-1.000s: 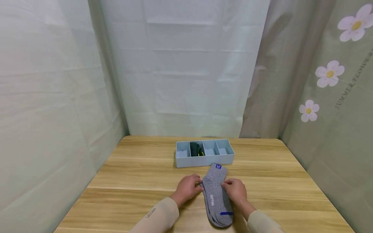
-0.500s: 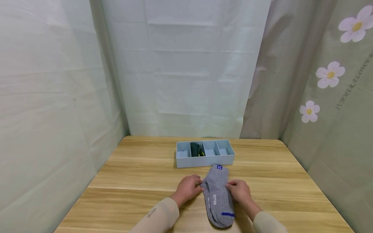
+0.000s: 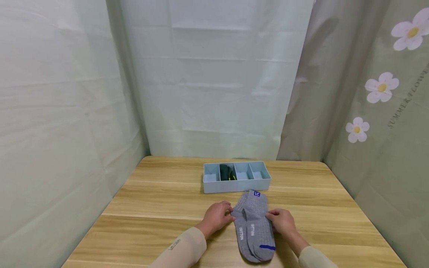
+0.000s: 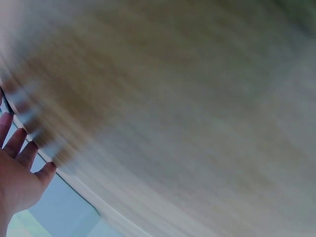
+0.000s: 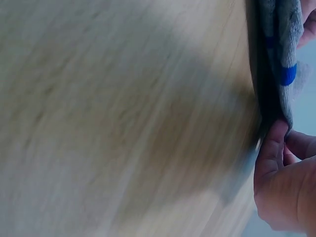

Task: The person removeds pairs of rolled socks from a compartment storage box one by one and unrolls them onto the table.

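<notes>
A pair of grey socks (image 3: 258, 227) with blue trim and "COTTON" lettering lies on the wooden table, one sock overlapping the other. At its right edge, my right hand (image 3: 282, 222) pinches the upper sock between thumb and fingers; the right wrist view shows this grip on the grey sock (image 5: 291, 94). My left hand (image 3: 216, 217) holds the lower sock's left corner between thumb and index finger. In the left wrist view, the other fingers of the left hand (image 4: 22, 177) are spread, and the sock is mostly cut off.
Just beyond the socks stands a light blue divided box (image 3: 236, 187). Rolled dark green socks (image 3: 225, 172) sit in its second compartment from the left. Bare wooden table (image 3: 161, 208) extends to either side, with hanging cloth (image 3: 214, 93) around it.
My right hand has moved right, drawing the upper sock sideways, so more of the lower sock and its lettering shows. The left hand has stayed in place.
</notes>
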### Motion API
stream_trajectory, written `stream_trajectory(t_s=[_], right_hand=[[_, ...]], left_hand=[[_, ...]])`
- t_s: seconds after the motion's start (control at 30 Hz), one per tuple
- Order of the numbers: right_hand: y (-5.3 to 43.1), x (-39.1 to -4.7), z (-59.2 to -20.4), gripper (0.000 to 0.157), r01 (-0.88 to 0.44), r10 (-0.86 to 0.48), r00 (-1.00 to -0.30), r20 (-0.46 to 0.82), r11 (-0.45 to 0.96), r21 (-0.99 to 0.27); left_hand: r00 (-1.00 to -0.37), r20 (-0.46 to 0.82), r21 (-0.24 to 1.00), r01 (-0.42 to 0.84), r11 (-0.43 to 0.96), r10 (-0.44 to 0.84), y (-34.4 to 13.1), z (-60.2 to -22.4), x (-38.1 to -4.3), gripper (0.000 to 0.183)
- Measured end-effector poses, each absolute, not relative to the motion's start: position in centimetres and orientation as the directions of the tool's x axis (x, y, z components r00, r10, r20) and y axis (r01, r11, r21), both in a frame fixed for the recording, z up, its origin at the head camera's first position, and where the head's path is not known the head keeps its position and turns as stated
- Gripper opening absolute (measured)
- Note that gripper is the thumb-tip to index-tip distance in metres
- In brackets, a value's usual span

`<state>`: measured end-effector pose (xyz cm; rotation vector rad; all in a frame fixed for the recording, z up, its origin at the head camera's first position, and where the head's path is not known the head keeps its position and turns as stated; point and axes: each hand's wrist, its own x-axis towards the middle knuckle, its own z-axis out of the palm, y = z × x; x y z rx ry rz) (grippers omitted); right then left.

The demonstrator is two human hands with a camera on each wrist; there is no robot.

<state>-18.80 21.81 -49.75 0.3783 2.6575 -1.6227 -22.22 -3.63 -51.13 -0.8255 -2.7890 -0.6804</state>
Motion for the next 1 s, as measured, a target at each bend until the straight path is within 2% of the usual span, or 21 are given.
stream_trajectory(t_s=[0.73,1.0], right_hand=[[24.9,-17.8,-49.4,0.022,0.207,0.191,-0.972,-0.14,0.396,-0.895],[26.3,-17.8,-49.2,0.022,0.215,0.183,-0.972,-0.146,0.452,-0.866]], left_hand=[[-0.877,0.18,0.417,0.479,0.773,0.446,-3.3,-50.8,-22.1,0.025],[-0.872,0.198,0.413,0.489,0.768,0.449,-3.4,-50.7,-22.1,0.024]])
